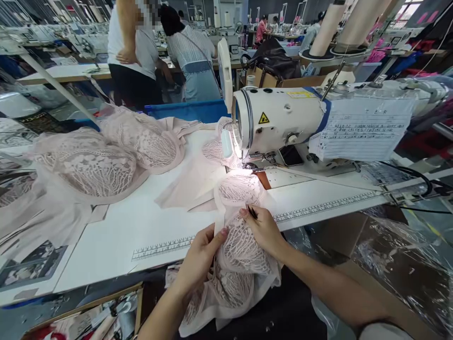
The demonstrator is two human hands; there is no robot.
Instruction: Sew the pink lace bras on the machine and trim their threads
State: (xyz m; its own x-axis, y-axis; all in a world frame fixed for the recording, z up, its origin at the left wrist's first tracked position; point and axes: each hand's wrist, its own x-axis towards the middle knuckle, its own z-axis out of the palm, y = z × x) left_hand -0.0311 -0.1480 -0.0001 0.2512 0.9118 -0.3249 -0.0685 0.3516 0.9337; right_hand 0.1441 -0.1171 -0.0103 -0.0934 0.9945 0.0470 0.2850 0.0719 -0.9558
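Both hands, left [200, 257] and right [265, 231], seemingly pinch the lace bra [240, 248] between.

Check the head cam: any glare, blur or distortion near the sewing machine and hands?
Head view: light at the sewing machine blows out the lace piece to near white under the needle; the left hand and right hand holding it are evenly lit and sharp; wide-angle stretch grows toward the corners, slightly bowing the table edge; the plastic sheet at right shows patchy reflections.
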